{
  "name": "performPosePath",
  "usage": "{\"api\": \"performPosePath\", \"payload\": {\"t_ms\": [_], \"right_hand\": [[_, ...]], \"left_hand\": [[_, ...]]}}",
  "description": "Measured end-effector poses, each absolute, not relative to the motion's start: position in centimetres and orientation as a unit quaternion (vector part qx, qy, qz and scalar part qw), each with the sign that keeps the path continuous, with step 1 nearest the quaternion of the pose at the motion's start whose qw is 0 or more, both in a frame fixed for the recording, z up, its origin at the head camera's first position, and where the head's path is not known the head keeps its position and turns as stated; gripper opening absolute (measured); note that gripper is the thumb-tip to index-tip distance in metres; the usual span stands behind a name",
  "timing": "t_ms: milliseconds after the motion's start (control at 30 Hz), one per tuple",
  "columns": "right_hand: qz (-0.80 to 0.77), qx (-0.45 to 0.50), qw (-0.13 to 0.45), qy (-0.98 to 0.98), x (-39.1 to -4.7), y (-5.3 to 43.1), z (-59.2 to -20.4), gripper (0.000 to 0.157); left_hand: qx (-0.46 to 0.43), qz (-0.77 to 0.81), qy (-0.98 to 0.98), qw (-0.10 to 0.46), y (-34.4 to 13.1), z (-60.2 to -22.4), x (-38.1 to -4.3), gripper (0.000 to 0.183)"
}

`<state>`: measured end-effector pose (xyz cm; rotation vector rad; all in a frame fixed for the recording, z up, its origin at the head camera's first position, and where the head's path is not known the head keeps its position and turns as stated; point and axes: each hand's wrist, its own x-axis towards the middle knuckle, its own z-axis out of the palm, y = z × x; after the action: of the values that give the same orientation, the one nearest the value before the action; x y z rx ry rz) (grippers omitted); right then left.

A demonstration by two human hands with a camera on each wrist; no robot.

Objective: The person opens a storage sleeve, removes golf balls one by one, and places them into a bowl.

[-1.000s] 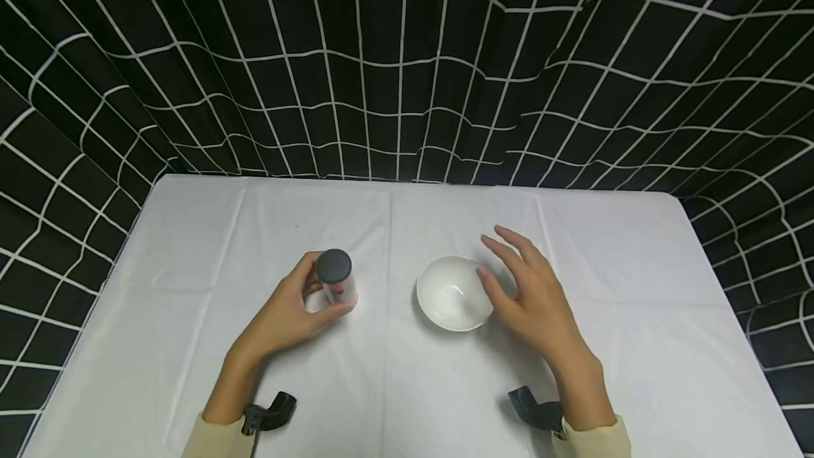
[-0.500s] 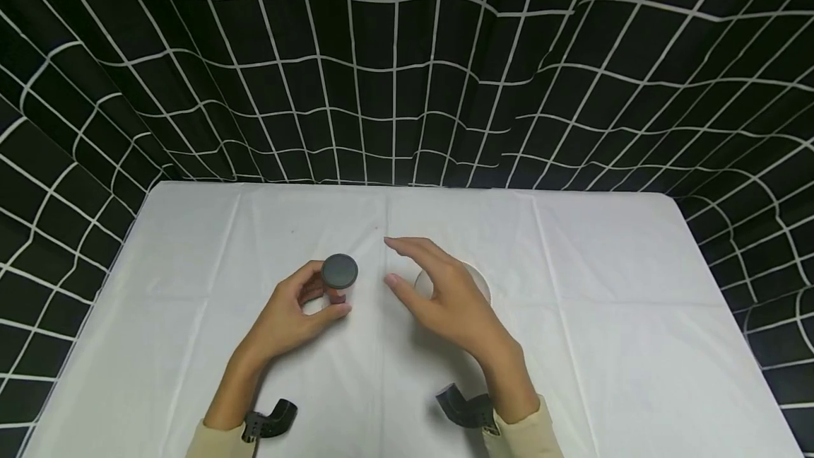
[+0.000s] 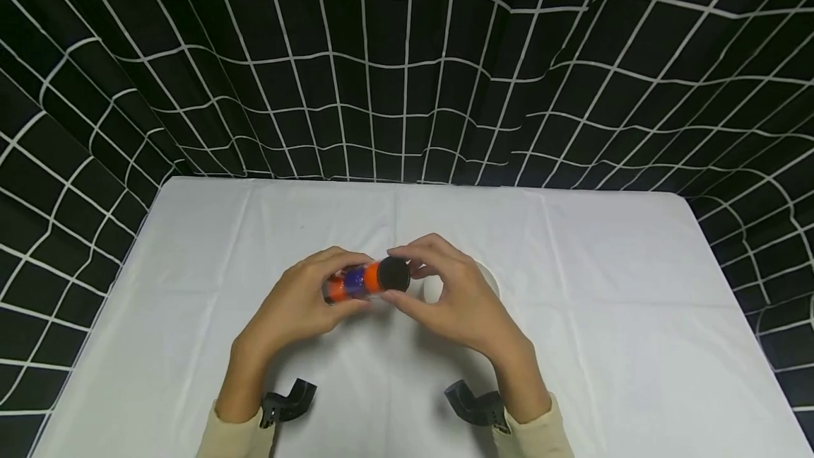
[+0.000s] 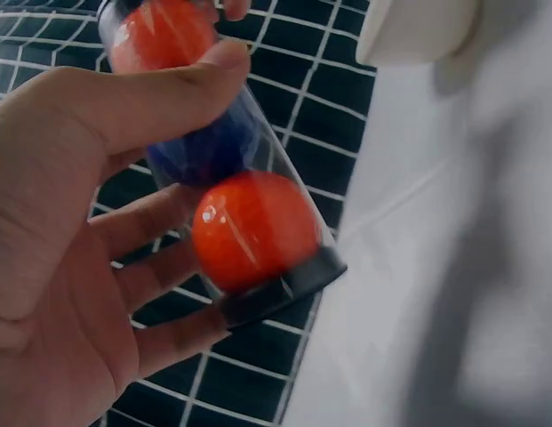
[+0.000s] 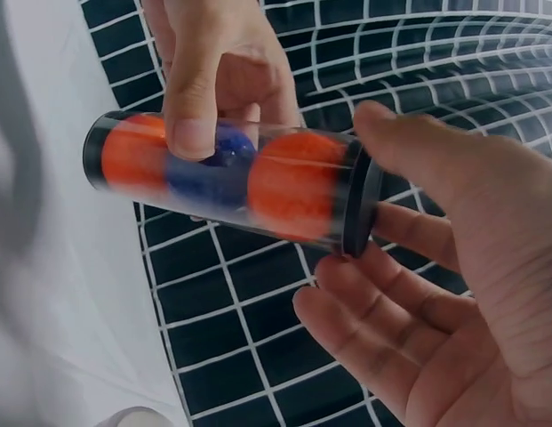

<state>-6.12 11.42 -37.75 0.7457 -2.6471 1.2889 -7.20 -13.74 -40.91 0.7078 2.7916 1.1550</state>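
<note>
A clear tube (image 3: pixel 356 283) with dark end caps holds two orange balls and a blue ball between them. My left hand (image 3: pixel 295 302) grips the tube around its middle; the thumb (image 5: pixel 194 124) lies across its side in the right wrist view. Over the table the tube is tilted, nearly lying, its black cap (image 3: pixel 394 274) turned to the right. At that cap my right hand (image 3: pixel 464 306) pinches with the thumb on one side and fingertips on the other. A white bowl (image 3: pixel 490 280) stands on the table, mostly hidden behind the right hand.
A white cloth covers the table (image 3: pixel 636 288). Behind it hangs a black curtain (image 3: pixel 407 76) with a white grid. Black curved pieces (image 3: pixel 289 401) are strapped at both wrists.
My left hand has tipped the tube from upright so its cap points right. My right hand has come left past the bowl to the cap, and its fingers have closed there.
</note>
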Motion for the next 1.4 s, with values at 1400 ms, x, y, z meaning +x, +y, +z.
{"api": "performPosePath", "payload": {"t_ms": [1400], "right_hand": [[0.553,0.205,0.003,-0.808,-5.3,10.5,-36.5,0.035]], "left_hand": [[0.23,0.281,0.93,-0.05,-14.5,-37.8,-6.1,0.051]]}}
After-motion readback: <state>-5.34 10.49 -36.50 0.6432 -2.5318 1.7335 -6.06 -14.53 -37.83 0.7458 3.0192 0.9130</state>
